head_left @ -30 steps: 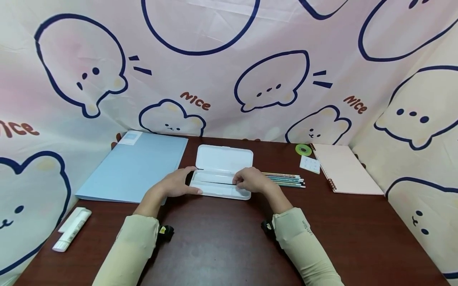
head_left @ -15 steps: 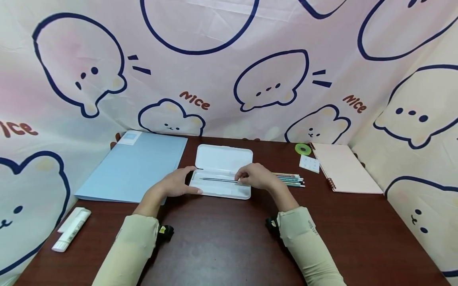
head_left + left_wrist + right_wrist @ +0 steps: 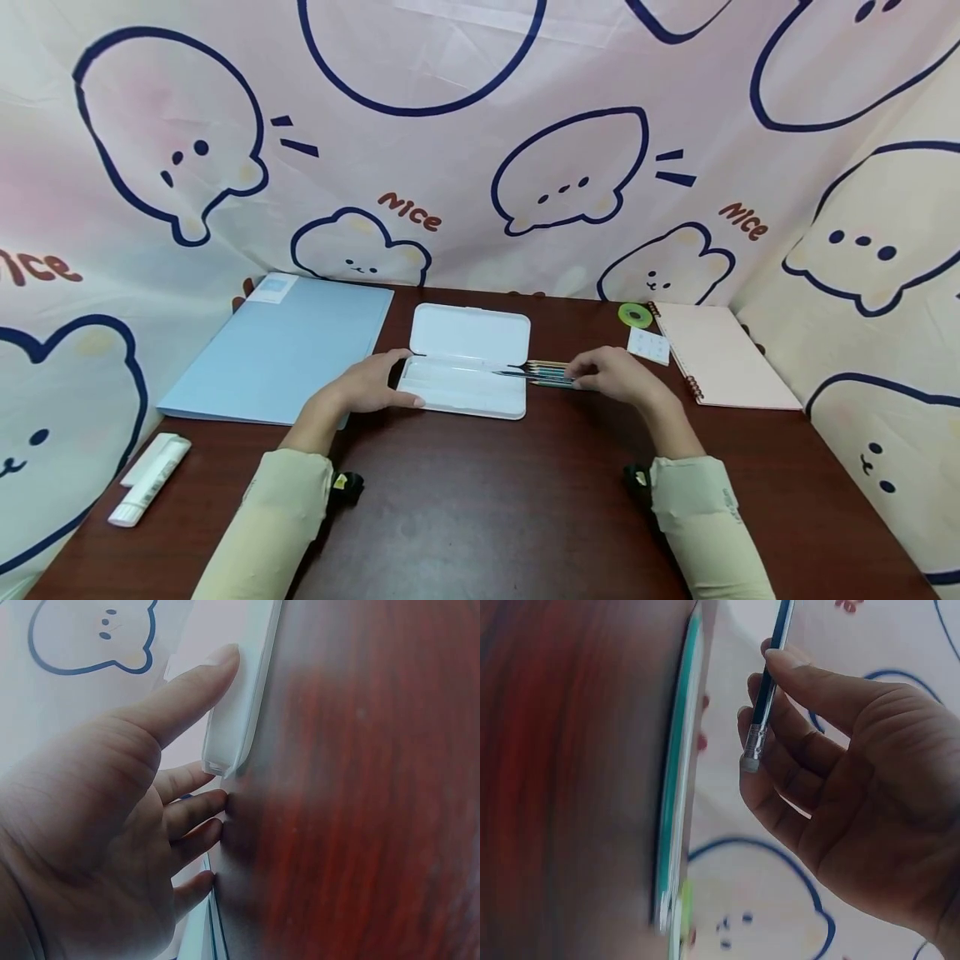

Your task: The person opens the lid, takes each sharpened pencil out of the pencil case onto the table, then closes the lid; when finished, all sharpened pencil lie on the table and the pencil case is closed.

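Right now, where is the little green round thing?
In the head view, the green disc lies at the table's far right, beside the pink spiral notebook and just behind a small white card.

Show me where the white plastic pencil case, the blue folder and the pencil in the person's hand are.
White plastic pencil case point(image 3: 468, 333): head view, middle of its open lid.
Flat blue folder point(image 3: 288, 350): head view, centre of its cover.
Teal pencil with a metal-banded eraser point(image 3: 765, 694): right wrist view, on its shaft just above the pinching fingers.

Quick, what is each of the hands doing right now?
Left hand: open, straight fingers resting against the white pencil case.
Right hand: pinching a teal pencil.
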Motion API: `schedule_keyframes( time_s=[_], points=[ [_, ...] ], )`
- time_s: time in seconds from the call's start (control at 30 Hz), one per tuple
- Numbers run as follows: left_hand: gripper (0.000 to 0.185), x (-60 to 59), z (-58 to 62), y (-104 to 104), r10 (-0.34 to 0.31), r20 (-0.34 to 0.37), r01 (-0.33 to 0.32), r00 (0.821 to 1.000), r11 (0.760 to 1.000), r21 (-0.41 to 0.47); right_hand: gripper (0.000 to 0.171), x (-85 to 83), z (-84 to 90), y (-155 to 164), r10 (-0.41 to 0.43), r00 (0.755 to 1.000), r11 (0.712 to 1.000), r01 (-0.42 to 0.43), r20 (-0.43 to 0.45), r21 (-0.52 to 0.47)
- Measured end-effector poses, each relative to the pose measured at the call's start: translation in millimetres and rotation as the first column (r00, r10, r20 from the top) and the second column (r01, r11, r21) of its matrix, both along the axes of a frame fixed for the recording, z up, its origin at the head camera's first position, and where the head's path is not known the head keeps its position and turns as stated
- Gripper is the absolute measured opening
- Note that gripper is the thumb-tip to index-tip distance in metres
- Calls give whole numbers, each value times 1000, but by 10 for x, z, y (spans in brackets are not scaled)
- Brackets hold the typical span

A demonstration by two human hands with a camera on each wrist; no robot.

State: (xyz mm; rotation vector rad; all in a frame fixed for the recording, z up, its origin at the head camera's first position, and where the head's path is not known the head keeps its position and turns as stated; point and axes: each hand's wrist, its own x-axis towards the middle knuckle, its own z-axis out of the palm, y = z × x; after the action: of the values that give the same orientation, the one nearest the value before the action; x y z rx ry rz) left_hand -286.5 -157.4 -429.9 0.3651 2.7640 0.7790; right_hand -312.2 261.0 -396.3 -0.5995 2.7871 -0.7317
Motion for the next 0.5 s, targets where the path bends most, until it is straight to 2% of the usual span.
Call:
schedule_keyframes(
  time_s=[0.27,0.4,0.5],
  points=[
    [100,-10,2,-10,-3,-13,3,1000,1000,3,14,7,-78,531,-101,995,994,102,-24,34],
    [101,-11,-15,-4,-7,-2,7,1000,1000,2,13,-9,-142,709,-149,989,988,148,2,37],
    [101,-14,-25,-1,-15,-5,15,1000,1000,2,13,-16,-170,772,-144,989,990,143,27,14]
  ],
)
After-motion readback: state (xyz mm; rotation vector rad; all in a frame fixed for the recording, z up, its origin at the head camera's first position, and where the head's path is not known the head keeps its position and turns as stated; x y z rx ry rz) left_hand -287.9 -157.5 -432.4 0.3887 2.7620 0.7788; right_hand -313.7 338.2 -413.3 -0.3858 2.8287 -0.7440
